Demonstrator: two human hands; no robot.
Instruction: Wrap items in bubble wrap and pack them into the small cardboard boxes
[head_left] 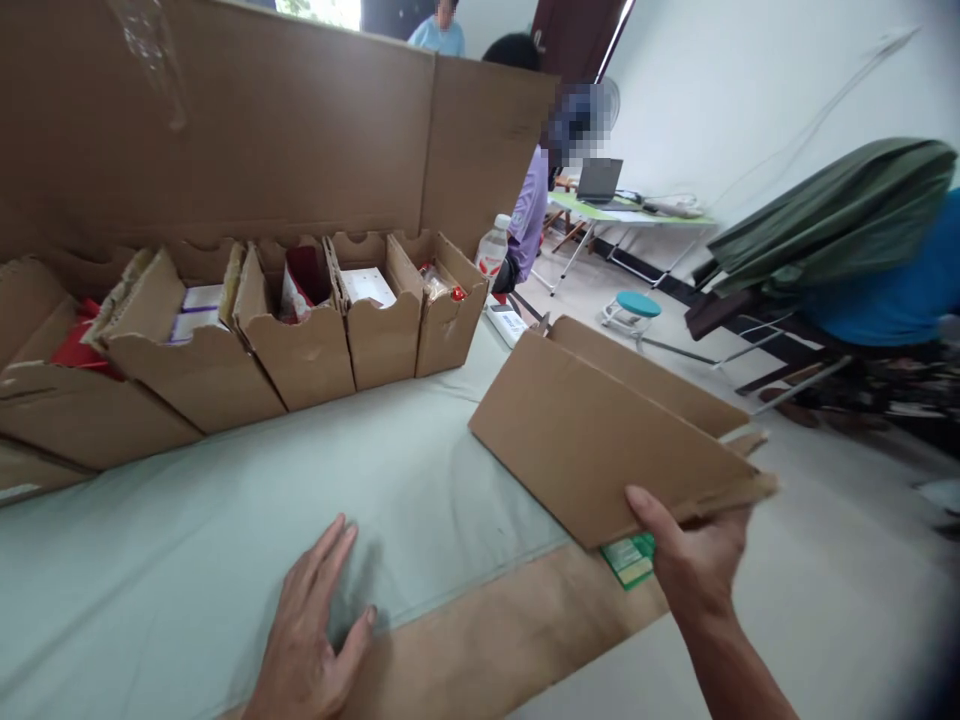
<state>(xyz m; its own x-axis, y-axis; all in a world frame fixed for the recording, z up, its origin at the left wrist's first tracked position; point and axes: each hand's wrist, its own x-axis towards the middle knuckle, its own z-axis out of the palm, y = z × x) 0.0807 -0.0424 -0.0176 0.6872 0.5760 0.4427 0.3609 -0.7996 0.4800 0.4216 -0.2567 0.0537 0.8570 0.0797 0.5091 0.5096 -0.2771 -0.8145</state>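
My right hand (pixel 694 560) grips the near corner of a flattened cardboard box (pixel 600 440), thumb on top, holding it tilted above the table's right edge. A small green card (pixel 631 560) shows beneath it by my fingers. My left hand (pixel 311 630) lies flat and open on the pale green table cover (pixel 225 530), holding nothing. Behind stands a row of open cardboard bins (pixel 300 330) with white, red and packaged items inside.
A tall cardboard sheet (pixel 262 130) stands behind the bins. A plastic bottle (pixel 493 248) is at the table's far right corner. Beyond it sits a person in purple (pixel 529 210) near a green table with a laptop (pixel 598 180). A stool (pixel 634 308) and draped furniture (pixel 832 220) are at right.
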